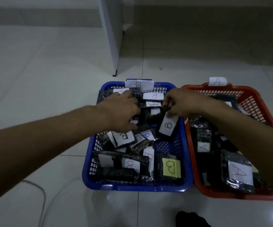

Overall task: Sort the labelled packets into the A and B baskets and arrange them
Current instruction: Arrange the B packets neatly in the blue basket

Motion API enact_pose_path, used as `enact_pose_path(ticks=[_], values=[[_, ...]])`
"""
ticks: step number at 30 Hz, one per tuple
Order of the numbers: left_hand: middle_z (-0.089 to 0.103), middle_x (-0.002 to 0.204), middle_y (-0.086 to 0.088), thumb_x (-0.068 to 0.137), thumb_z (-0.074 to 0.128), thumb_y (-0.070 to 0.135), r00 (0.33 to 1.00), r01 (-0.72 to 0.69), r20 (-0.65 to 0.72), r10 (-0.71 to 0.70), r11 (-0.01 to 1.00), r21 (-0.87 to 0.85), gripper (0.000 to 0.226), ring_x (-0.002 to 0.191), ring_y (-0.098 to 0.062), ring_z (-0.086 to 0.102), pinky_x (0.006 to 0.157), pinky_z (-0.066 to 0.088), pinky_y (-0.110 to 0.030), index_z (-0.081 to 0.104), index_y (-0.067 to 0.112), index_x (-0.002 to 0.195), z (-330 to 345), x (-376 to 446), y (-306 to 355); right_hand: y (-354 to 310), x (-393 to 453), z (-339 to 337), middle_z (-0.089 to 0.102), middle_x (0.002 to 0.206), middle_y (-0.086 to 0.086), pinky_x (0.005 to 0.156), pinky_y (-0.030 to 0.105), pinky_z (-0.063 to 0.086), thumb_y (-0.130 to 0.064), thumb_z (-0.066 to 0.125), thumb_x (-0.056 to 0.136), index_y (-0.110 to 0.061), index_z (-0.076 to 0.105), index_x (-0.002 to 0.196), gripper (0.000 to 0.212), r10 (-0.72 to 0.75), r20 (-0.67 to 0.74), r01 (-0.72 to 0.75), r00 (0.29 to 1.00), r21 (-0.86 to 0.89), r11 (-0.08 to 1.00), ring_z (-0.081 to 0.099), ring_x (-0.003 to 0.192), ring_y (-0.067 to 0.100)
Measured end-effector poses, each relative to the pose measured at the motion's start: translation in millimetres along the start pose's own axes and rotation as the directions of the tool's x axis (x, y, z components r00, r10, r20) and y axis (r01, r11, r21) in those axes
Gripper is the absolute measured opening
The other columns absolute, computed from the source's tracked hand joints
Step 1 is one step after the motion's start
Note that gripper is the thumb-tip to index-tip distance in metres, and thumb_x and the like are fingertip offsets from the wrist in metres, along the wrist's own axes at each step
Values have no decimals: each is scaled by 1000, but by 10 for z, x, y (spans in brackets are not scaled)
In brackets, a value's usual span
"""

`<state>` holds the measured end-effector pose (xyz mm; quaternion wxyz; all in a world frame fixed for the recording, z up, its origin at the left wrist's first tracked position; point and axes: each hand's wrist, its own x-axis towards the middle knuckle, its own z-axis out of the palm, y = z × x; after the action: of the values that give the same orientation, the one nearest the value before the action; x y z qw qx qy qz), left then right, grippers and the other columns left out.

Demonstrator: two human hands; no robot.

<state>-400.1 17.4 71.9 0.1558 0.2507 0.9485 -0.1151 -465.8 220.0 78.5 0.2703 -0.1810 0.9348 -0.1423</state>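
Overhead, right hand [180, 102] grip pinching B packet [167, 126], left hand [121, 112] splayed loose over blue basket [135, 187].

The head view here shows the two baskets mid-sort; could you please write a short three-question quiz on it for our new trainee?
1. True or false: the blue basket carries the B tag on its far rim.
2. Which hand pinches a packet by its top end? (a) left hand (b) right hand
3. Fill in: the held packet bears the letter ___ and hangs over the ___ basket.

Key
1. True; the red basket carries the A tag.
2. (b); the left hand reaches down among the packets, and its fingertips are hidden.
3. B; blue.
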Motion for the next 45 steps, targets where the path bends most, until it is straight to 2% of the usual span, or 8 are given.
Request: enact_pose_path(ticks=[3, 8, 16, 22, 26, 33, 38, 45], values=[[59, 115, -5, 89, 58, 52, 1000, -11, 9, 14, 966, -260, 40, 112, -25, 53, 91, 48, -38, 63, 26, 119, 21, 354, 187, 137, -29, -107, 62, 103, -1, 55, 19, 44, -20, 74, 86, -20, 59, 104, 24, 53, -157, -37, 986, 104, 994, 59, 86, 13], [60, 116, -3, 87, 56, 60, 982, 37, 190, -14, 993, -115, 46, 120, -23, 44, 101, 27, -42, 62, 24, 115, 282, 666, 474, 366, -181, -68, 63, 100, -1, 56, 18, 48, -20, 73, 87, -21, 59, 102, 20, 91, -369, -21, 925, 190, 982, 64, 85, 15], [58, 121, -3, 83, 58, 62, 995, 95, 43, -94, 995, -23, 52, 123, -25, 39, 107, 22, -45, 61, 21, 115, 334, 736, 708, 417, -108, -13, 64, 96, -2, 65, 28, 61, -18, 75, 86, -21, 55, 102, 26, 184, -317, -56, 930, 373, 926, 68, 84, 15], [58, 94, 1, 80, 68, 47, 994, 93, -31, -108, 942, -322, 32, 101, -21, 54, 79, 42, -32, 64, 21, 100, 96, 431, 365, 315, -72, -128, 67, 99, -5, 71, 33, 61, -21, 73, 88, -25, 59, 107, 24, 141, -331, -11, 933, 367, 930, 69, 85, 14], [64, 85, 4, 77, 73, 34, 996, 94, 47, -81, 841, -533, 21, 81, -16, 60, 74, 53, -34, 62, 22, 91, 113, 160, 40, 169, -83, -14, 64, 103, 0, 52, 19, 56, -19, 67, 93, -25, 57, 110, 21, 74, -178, -22, 981, 274, 962, 70, 72, 13], [53, 91, 3, 81, 69, 37, 996, 19, 80, 32, 826, -564, 32, 89, -18, 52, 77, 49, -32, 47, 27, 102, 232, 10, -14, 69, -26, 251, 62, 113, 5, 66, 33, 62, -10, 63, 94, -18, 57, 119, 26, 62, -79, -58, 995, 48, 997, 68, 77, 13], [51, 96, 2, 87, 67, 32, 992, 41, 116, 40, 785, -618, 28, 97, -17, 50, 81, 49, -32, 47, 25, 107, 96, -111, -112, 74, -7, 478, 59, 115, 6, 73, 33, 61, -5, 61, 93, -16, 55, 123, 33, 57, 19, -58, 998, 97, 994, 67, 86, 18], [58, 89, 1, 88, 66, 16, 998, 43, 59, 5, 638, -769, 23, 78, -10, 53, 65, 45, -25, 47, 26, 96, 195, -222, -174, 61, 16, 887, 50, 122, 12, 71, 32, 42, 8, 61, 85, -7, 56, 120, 38, -100, -102, 67, 990, -288, 955, 58, 101, 31]])
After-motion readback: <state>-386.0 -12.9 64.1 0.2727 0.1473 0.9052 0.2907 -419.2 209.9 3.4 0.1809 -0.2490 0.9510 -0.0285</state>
